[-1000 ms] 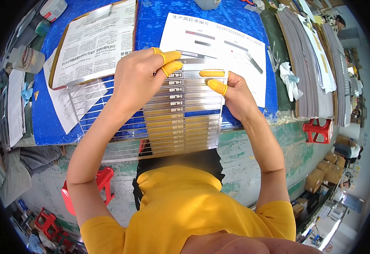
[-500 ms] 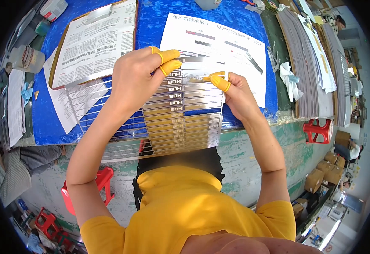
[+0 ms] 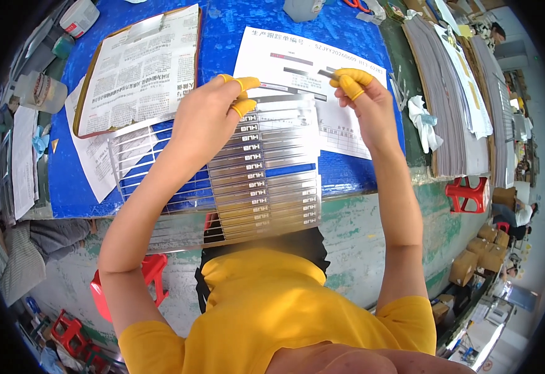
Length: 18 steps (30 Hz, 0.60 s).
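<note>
A shiny slotted metal sheet with rows of narrow strips slants down from the table toward my lap. My left hand, with yellow finger cots on its fingertips, pinches the sheet's far edge. Its left part is an open lattice, partly covered by my left forearm. Off to the right and apart from the sheet, my right hand is closed in a pinch on a small dark metal strip. It hovers over a printed paper on the blue table cover; yellow cots cover these fingertips too.
A newspaper-covered board lies left of my hands, with loose papers under it. Containers stand at the far left. Stacked grey sheets and a crumpled white cloth are at right. Red stools stand on the floor.
My right hand has moved away from the sheet, up and to the right, with a small metal strip now showing at its fingertips. My left hand and the sheet have shifted slightly left and nearer.
</note>
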Tool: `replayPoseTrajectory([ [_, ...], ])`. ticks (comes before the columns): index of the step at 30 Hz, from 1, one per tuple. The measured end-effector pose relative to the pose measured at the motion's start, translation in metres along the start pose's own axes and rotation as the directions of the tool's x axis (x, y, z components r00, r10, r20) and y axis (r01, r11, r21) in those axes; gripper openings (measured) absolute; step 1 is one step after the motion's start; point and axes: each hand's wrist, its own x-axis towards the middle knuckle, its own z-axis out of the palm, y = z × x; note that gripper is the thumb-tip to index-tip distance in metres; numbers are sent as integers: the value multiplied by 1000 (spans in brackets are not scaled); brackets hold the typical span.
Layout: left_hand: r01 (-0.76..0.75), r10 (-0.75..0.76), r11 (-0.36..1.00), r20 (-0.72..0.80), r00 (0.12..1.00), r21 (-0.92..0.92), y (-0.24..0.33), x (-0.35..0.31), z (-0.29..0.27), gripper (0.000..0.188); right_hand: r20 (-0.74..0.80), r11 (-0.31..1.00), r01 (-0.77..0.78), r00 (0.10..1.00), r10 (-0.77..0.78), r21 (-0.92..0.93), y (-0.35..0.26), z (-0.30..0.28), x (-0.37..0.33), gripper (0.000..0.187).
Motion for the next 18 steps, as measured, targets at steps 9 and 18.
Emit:
replayPoseTrajectory([
  [9, 174, -155, 941, 87, 984, -291, 5, 8, 6, 26, 167, 991, 79, 984, -60, -107, 2, 44, -2, 16],
  [18, 126, -106, 963, 94, 990, -240, -1, 10, 14, 20, 196, 960, 189, 969, -149, -208, 11, 55, -5, 15],
])
